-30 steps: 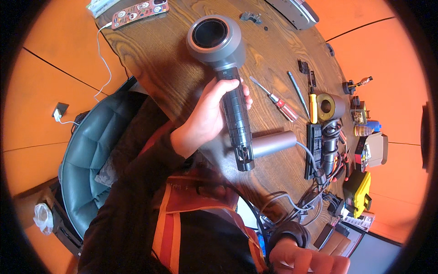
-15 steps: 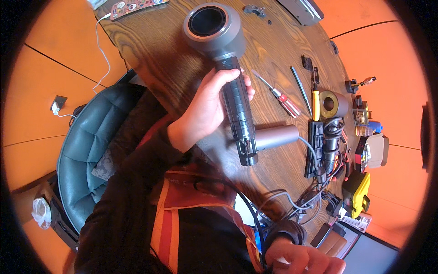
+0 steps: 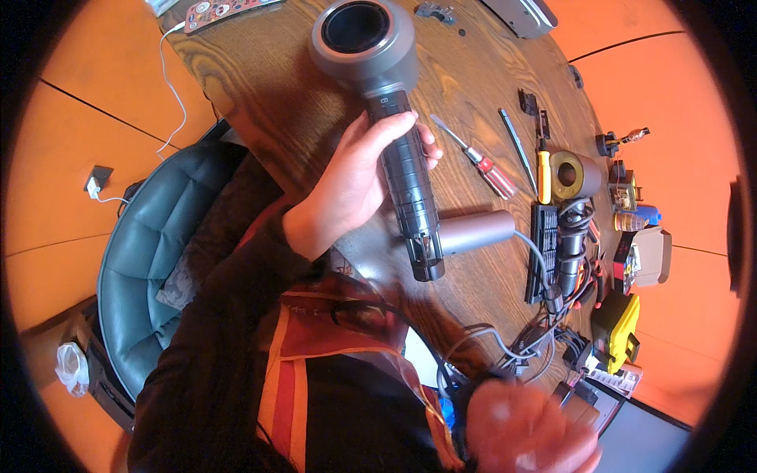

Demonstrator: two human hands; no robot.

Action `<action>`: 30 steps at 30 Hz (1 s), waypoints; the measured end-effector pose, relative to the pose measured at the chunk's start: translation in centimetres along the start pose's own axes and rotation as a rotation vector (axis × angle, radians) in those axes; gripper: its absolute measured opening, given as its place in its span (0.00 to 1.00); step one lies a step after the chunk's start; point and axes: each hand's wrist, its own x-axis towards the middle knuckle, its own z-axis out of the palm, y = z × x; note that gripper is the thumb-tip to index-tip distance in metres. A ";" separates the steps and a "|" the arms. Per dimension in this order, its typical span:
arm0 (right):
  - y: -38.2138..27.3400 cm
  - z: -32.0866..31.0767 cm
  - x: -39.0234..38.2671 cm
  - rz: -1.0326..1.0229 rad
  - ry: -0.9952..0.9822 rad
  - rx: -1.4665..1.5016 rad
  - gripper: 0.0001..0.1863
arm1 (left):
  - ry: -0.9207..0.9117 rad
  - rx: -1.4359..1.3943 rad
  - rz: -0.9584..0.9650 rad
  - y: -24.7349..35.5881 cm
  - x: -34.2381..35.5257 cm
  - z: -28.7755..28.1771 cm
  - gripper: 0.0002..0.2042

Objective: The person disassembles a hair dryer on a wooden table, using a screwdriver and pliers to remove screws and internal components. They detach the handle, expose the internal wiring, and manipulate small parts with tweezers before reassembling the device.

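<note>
My left hand point(image 3: 351, 177) is wrapped round the black inner handle point(image 3: 406, 169) of a hair dryer, thumb across its front. The dryer's grey round head point(image 3: 367, 51) points up at the top, with a dark opening. The handle's lower end is an open black frame, and the dryer is held above the wooden table. Behind it lies a smooth grey tube point(image 3: 477, 232) with a grey cord running from its right end. At the lower right, my right hand point(image 3: 528, 426) is away from the dryer. Motion blurs its fingers, and nothing can be made out in it.
On the wooden table point(image 3: 260, 87) are a red-handled screwdriver point(image 3: 493, 173), a yellow-handled one point(image 3: 544, 175), a grey ring-shaped part point(image 3: 576, 175) and tangled cords point(image 3: 516, 347). A yellow-and-black box point(image 3: 619, 331) stands right; a teal chair point(image 3: 150, 244) is left.
My left hand and the hair dryer have shifted slightly up and left. My right hand has moved up a little and turned, and is now blurred.
</note>
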 end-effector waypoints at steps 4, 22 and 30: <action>5.0 -3.1 0.7 0.241 -0.193 -0.918 0.25 | -0.005 0.173 0.117 -0.3 0.0 0.3 0.10; 8.9 -2.9 0.9 0.214 -0.342 -1.248 0.35 | -0.302 0.023 0.124 -0.6 -0.2 0.9 0.23; 8.1 -3.5 0.7 0.460 -0.278 -1.046 0.33 | -0.304 0.200 0.174 -0.4 -0.2 0.8 0.26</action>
